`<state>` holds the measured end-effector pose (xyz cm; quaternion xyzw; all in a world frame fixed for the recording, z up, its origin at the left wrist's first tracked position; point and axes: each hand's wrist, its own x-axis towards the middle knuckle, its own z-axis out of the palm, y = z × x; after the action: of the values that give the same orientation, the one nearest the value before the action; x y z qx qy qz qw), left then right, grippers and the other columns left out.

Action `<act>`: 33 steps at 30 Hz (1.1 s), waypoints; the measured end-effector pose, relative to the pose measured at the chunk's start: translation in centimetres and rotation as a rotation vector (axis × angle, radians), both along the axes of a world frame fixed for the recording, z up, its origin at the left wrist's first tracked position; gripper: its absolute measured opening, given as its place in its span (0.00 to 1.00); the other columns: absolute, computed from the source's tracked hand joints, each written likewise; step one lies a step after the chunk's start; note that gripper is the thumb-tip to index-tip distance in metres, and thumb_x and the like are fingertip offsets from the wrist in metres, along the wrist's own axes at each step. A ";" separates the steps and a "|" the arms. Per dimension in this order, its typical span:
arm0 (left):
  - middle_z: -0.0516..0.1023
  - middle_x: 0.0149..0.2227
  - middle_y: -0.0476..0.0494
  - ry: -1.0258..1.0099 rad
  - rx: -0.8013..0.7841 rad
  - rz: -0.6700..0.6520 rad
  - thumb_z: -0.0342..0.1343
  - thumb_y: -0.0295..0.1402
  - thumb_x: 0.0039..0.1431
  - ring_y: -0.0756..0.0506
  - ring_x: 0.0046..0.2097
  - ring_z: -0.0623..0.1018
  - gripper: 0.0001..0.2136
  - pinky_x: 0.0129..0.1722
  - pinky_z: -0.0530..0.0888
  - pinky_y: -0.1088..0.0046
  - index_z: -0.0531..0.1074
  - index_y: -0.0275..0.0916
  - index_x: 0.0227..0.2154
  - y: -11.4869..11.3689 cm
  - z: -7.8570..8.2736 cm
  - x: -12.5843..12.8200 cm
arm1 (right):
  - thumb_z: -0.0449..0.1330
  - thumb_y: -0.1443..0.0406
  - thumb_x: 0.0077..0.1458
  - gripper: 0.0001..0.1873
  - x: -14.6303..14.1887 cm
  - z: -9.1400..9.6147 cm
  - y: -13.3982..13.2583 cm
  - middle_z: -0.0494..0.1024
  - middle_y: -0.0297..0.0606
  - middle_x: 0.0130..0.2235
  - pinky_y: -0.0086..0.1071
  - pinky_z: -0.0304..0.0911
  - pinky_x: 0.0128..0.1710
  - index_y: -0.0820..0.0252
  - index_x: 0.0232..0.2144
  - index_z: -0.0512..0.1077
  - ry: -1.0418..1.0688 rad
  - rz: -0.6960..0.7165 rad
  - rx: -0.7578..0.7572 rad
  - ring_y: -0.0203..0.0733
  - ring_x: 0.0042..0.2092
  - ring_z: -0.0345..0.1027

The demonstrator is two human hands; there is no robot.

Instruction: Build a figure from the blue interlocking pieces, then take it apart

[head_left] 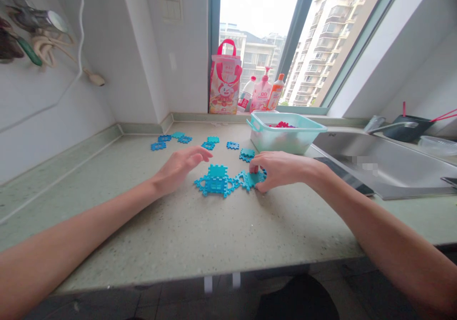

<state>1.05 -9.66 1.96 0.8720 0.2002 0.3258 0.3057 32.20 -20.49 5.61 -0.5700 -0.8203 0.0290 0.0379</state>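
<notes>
A small structure of interlocking toothed plastic tiles (216,183), teal and blue, stands on the counter before me. From its right side, flat lacy pieces (240,181) run toward a teal building tile (254,179). My right hand (274,170) has thumb and fingers closed around that tile; part of it is hidden behind the fingers. My left hand (180,167) is just left of the structure, fingers stretched out and holding nothing. Beyond the right hand's fingertips lies a teal tile stacked on a blue one (247,155).
Loose blue tiles (159,146) and more teal ones (213,140) lie farther back on the speckled counter (171,244). A mint plastic tub (285,139) holds red pieces. The steel sink (392,167) is to the right. Bottles (262,94) and a pink bag (225,84) stand by the window.
</notes>
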 end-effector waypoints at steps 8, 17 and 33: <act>0.80 0.53 0.36 0.232 0.166 -0.068 0.76 0.47 0.46 0.36 0.53 0.81 0.46 0.57 0.74 0.56 0.66 0.40 0.67 0.0 -1.7 0.3 | 0.68 0.60 0.52 0.16 1.4 2.1 0.3 0.84 0.37 0.42 0.37 0.70 0.42 0.55 0.44 0.81 0.237 0.031 -0.020 0.44 0.40 0.77; 0.82 0.52 0.38 0.195 0.104 -0.066 0.75 0.54 0.47 0.35 0.52 0.82 0.37 0.53 0.76 0.61 0.76 0.42 0.57 -1.6 -1.3 1.3 | 0.67 0.62 0.55 0.16 -5.6 -0.4 0.6 0.83 0.39 0.47 0.37 0.70 0.48 0.55 0.47 0.78 0.482 0.244 0.289 0.42 0.45 0.76; 0.83 0.51 0.40 0.090 0.176 -0.068 0.71 0.46 0.52 0.36 0.53 0.81 0.28 0.58 0.74 0.58 0.79 0.40 0.54 -0.4 0.1 0.2 | 0.70 0.57 0.58 0.14 -6.3 -1.6 0.3 0.83 0.39 0.45 0.36 0.70 0.45 0.54 0.45 0.80 0.470 0.187 0.269 0.41 0.40 0.76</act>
<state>1.27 -10.07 2.03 0.9154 0.1544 0.2922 0.2297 25.91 -20.16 4.05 -0.4595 -0.8344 0.0543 0.2994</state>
